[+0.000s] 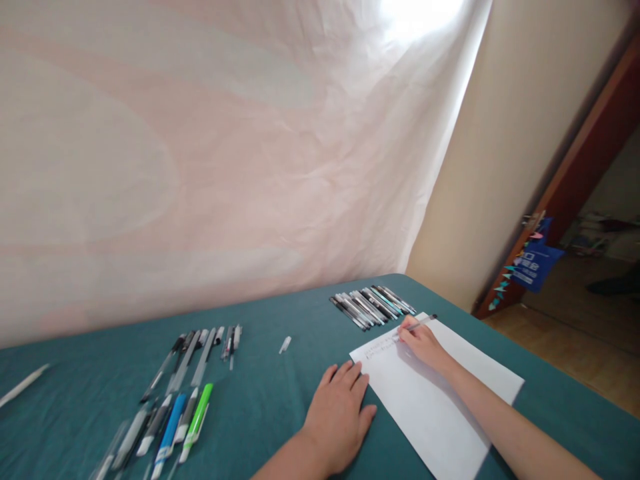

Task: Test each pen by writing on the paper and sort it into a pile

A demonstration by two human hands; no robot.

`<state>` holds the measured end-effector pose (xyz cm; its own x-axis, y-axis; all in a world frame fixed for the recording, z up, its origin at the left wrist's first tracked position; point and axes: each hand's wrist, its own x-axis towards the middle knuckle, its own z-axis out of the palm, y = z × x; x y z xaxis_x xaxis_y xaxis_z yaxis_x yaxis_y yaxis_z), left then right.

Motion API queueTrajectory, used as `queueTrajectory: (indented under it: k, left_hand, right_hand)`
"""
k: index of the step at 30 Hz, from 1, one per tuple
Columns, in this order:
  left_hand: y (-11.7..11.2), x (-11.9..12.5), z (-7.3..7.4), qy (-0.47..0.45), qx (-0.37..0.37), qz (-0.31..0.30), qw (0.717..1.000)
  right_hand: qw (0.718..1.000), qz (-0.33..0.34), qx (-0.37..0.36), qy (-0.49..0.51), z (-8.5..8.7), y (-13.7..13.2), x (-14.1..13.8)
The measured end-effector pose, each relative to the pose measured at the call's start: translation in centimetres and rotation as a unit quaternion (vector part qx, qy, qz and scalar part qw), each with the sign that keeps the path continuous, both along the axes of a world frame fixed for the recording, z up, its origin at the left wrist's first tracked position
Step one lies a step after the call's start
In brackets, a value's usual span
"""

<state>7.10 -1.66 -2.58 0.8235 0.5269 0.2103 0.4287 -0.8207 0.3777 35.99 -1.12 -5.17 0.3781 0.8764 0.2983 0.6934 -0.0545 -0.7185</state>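
My right hand [420,343] is closed round a pen [425,321], with its tip side down at the paper. Under that hand lies a white sheet of paper [440,413], with small dark marks near its upper left edge. My left hand [340,413] rests flat on the green cloth, fingers spread, beside the sheet's left edge and holding nothing. A small whitish pen cap [285,345] lies on the cloth ahead of my left hand. Just beyond the paper is a row of several pens [373,307], mostly black, grey and clear.
On the left are several markers and pens, among them a blue marker [170,430] and a green marker [198,420]. Behind them lie clear pens [204,357] and small caps. A white stick-like pen [24,385] is at far left. A pale curtain [225,167] hangs behind the table.
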Motion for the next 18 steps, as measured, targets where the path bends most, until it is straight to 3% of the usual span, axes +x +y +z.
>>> queueTrajectory:
  k: [18]
  left_hand:
    - [-0.06,0.08,0.28,0.004,0.0,0.005,1.0]
  right_hand:
    - [1.0,-0.007,0.007,0.006,0.12,-0.17,-0.1]
